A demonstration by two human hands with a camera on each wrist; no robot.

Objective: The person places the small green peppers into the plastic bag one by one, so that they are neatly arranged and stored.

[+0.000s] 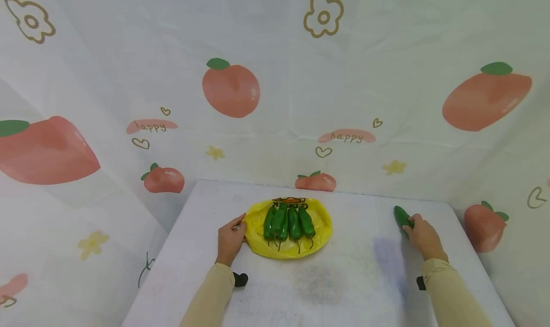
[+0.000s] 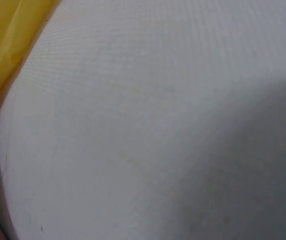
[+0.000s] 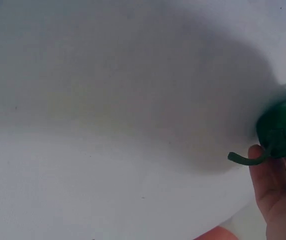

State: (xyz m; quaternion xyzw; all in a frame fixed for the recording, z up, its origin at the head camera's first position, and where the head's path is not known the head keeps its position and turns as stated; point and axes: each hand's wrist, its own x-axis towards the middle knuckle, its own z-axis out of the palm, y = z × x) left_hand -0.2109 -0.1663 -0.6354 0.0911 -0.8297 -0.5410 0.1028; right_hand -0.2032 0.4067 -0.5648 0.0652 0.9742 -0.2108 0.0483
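Several green peppers [image 1: 281, 222] lie side by side on a yellow plastic bag [image 1: 324, 229] spread in an oval, their stems pointing toward me. My left hand [image 1: 231, 240] pinches the bag's left edge between thumb and fingers; in the left wrist view only a sliver of that hand shows beside the yellow plastic [image 2: 8, 40]. Far to the right, my right hand [image 1: 423, 234] grips a single green pepper [image 1: 402, 217] by its near half, close over the table. The right wrist view shows this pepper's stem end [image 3: 278, 132] with its curved stem, fingers around it.
A white table [image 1: 343, 289] with faint stains lies under everything. Behind and beside it hangs a white cloth [image 1: 279, 141] printed with fruit and flowers, close to the table's back and right edges. Dark wrist-camera mounts [image 1: 240, 279] stick out by both sleeves.
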